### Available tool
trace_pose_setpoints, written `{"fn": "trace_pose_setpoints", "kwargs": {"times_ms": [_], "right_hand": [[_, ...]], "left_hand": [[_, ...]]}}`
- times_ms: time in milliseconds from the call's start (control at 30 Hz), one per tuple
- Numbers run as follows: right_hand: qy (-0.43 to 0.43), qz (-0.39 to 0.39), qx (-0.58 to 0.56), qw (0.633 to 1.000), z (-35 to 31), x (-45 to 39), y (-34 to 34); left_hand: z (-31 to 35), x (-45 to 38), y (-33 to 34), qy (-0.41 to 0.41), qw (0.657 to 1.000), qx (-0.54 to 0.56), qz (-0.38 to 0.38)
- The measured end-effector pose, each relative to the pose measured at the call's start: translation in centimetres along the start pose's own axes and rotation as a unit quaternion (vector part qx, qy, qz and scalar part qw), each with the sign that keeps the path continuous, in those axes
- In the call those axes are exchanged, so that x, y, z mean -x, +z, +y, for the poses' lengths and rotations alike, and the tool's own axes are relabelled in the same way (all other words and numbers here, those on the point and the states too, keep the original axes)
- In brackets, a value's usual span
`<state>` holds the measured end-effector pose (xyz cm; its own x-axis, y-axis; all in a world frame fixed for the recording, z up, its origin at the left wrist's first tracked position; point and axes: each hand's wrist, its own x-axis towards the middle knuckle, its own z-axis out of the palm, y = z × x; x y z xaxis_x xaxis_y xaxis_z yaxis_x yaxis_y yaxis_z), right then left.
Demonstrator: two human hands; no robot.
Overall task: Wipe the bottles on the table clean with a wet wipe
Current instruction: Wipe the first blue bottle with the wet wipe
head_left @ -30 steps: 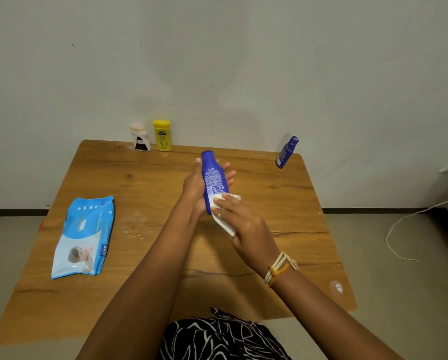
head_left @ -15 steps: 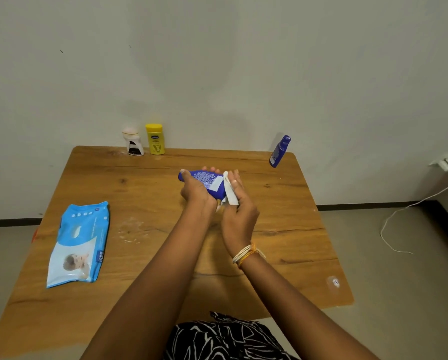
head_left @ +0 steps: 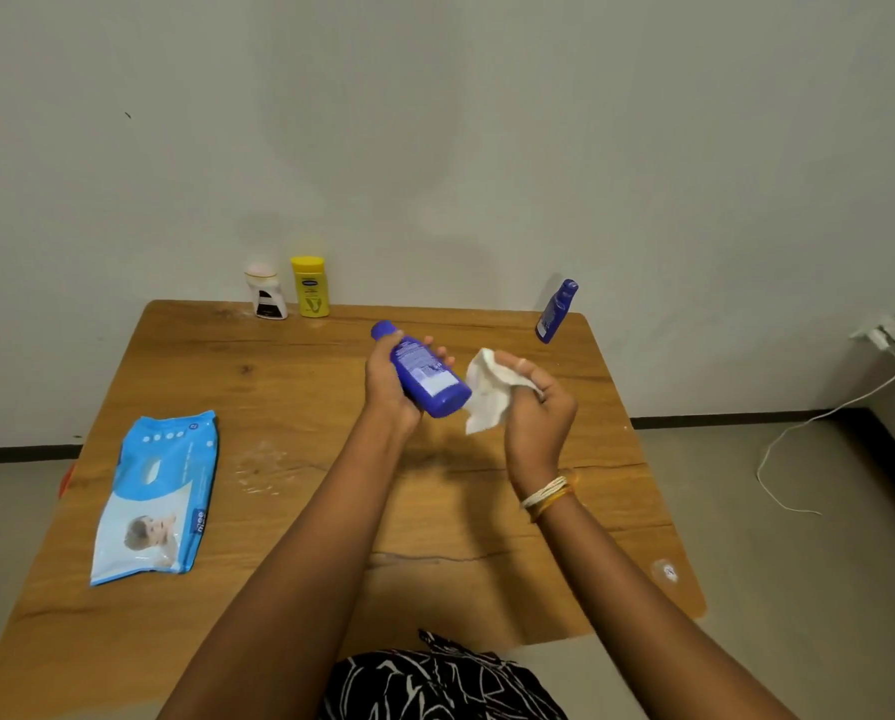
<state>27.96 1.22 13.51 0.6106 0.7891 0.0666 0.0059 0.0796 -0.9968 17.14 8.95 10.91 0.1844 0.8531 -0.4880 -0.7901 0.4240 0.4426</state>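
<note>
Wipe (head_left: 489, 394) now off blue bottle (head_left: 424, 374); hands apparently parted.

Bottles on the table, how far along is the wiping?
Done: can't tell. In hand: the left hand holds a blue bottle, the right hand a wipe, just apart. Left: white, yellow and small blue bottles stand at the back.

It looks like a plain room in a home: a wooden table (head_left: 289, 407) against a bare pale wall (head_left: 435, 122), toiletry bottles (head_left: 310, 287) at its far edge, a pack of baby wipes (head_left: 157, 498) on its left, a white cable (head_left: 824, 423) trailing across the tiled floor (head_left: 798, 563) on the right.
</note>
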Motion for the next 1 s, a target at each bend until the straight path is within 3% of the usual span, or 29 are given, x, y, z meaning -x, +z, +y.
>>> {"fn": "trace_pose_setpoints", "kwargs": {"times_ms": [133,267,400,500,567,633,700,767,867,1000], "right_hand": [[-0.050,-0.019,0.030,0.998,-2.5,-3.6,0.9],[-0.114,-0.087,0.084,0.986,-3.5,-5.2,2.3],[-0.223,-0.160,0.198,0.941,-2.6,-3.9,2.8],[-0.337,-0.169,0.287,0.881,-1.1,-2.4,1.9],[-0.368,-0.164,0.292,0.867,-0.7,-2.2,1.1],[-0.342,-0.141,0.238,0.898,-0.7,-2.2,0.5],[-0.269,-0.076,0.163,0.946,-0.6,-2.6,0.4],[-0.204,-0.014,0.116,0.972,-0.3,-3.4,0.8],[-0.156,-0.052,0.109,0.980,0.5,-3.6,1.9],[-0.160,-0.103,0.127,0.973,3.1,-2.0,2.2]], "left_hand": [[-0.1,0.3,0.2,0.090,0.956,-0.249,-0.127],[-0.1,1.3,1.0,0.140,0.885,-0.394,-0.205],[-0.1,1.5,1.2,0.206,0.862,-0.428,-0.179],[0.2,0.9,0.6,0.245,0.846,-0.449,-0.148],[0.1,0.5,0.0,0.254,0.839,-0.464,-0.132],[0.1,0.3,-0.4,0.247,0.846,-0.458,-0.120],[0.1,-0.1,-0.4,0.242,0.853,-0.449,-0.106],[0.0,-0.2,-0.1,0.236,0.861,-0.440,-0.102],[-0.4,0.1,0.7,0.217,0.876,-0.413,-0.125],[-0.5,-0.5,1.0,0.194,0.895,-0.373,-0.147]]}}
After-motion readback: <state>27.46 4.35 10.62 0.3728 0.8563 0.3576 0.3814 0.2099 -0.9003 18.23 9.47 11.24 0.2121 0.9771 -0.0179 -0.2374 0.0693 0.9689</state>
